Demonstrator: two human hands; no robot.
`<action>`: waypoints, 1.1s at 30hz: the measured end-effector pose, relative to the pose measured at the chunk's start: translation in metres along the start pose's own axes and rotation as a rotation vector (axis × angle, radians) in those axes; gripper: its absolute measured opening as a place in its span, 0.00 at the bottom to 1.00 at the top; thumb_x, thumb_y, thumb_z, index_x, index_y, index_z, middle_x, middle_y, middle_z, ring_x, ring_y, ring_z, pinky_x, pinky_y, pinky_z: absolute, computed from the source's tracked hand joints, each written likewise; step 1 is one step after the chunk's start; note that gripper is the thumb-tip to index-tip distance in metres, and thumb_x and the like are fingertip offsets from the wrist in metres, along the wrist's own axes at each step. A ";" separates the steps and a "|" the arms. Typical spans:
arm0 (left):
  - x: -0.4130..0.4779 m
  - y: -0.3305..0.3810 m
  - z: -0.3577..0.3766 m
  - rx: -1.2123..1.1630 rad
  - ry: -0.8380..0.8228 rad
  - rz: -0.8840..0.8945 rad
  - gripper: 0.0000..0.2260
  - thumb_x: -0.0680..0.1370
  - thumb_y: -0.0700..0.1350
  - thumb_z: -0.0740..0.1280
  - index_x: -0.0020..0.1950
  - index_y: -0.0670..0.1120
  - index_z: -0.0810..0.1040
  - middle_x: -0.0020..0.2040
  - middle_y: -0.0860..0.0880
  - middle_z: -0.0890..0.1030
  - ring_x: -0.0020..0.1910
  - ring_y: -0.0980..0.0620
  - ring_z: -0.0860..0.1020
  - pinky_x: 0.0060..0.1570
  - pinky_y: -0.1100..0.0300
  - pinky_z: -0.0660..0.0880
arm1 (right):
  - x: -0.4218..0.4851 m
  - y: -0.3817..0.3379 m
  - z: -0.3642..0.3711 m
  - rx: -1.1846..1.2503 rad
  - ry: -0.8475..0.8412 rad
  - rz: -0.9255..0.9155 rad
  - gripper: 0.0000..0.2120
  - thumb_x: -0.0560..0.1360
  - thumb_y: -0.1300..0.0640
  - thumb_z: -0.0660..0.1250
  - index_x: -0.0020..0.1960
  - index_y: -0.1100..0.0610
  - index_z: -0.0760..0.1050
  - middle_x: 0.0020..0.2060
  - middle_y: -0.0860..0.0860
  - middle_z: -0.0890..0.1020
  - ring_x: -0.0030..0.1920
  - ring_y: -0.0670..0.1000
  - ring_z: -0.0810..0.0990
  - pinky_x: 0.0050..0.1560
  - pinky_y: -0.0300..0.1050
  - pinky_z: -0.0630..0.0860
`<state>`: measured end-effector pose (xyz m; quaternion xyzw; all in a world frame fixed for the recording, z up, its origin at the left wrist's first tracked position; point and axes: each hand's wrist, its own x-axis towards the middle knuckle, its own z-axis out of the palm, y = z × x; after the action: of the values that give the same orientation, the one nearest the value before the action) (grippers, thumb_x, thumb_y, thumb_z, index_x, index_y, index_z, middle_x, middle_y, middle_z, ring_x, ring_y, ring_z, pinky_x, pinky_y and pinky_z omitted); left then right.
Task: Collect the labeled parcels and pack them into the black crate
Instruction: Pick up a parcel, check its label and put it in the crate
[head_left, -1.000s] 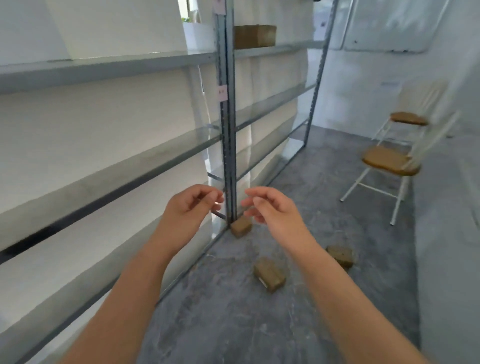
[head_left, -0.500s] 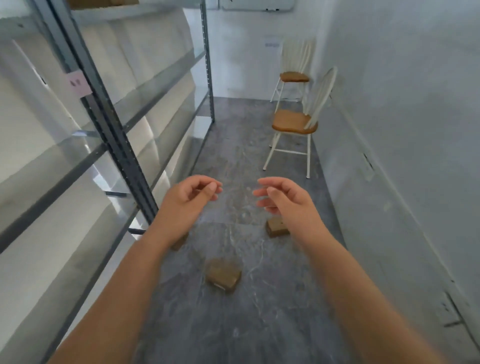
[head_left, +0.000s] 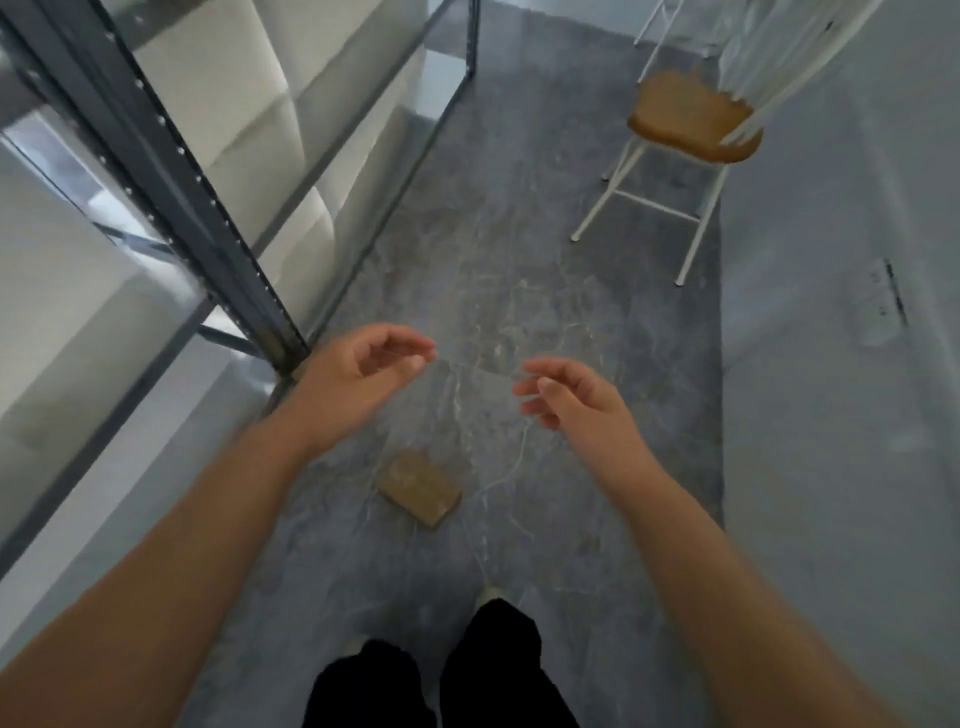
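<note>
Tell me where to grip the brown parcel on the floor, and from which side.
Come from above and pinch the parcel across its two long edges: it lies flat on the floor, broad face up, with bare floor around it.

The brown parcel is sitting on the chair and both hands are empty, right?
Not quite. The head view shows the brown parcel lying on the grey floor, not on the chair. The left hand and right hand are indeed empty.
</note>
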<state>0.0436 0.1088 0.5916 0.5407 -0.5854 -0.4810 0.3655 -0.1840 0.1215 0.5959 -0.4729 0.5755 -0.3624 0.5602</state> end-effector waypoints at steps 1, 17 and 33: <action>0.009 -0.032 0.003 -0.001 0.013 -0.022 0.08 0.77 0.41 0.68 0.49 0.54 0.80 0.46 0.60 0.84 0.48 0.63 0.81 0.47 0.72 0.74 | 0.018 0.027 0.004 -0.014 -0.025 0.032 0.10 0.80 0.67 0.55 0.53 0.59 0.74 0.39 0.48 0.80 0.32 0.36 0.78 0.36 0.27 0.71; 0.086 -0.601 0.118 0.333 -0.067 -0.483 0.38 0.73 0.53 0.72 0.76 0.51 0.55 0.78 0.44 0.40 0.77 0.46 0.45 0.73 0.54 0.49 | 0.226 0.569 0.101 -0.575 -0.512 0.478 0.29 0.78 0.59 0.61 0.75 0.53 0.53 0.65 0.57 0.74 0.60 0.52 0.75 0.42 0.29 0.71; 0.113 -0.467 0.067 0.409 0.154 -0.257 0.35 0.67 0.63 0.67 0.71 0.50 0.69 0.64 0.48 0.78 0.60 0.47 0.75 0.59 0.57 0.70 | 0.210 0.434 0.088 -0.225 0.087 0.320 0.43 0.67 0.45 0.65 0.75 0.40 0.44 0.56 0.50 0.79 0.50 0.46 0.80 0.50 0.46 0.76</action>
<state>0.0943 0.0307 0.1150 0.7085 -0.5672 -0.3526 0.2279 -0.1412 0.0575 0.1112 -0.4189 0.7039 -0.2222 0.5288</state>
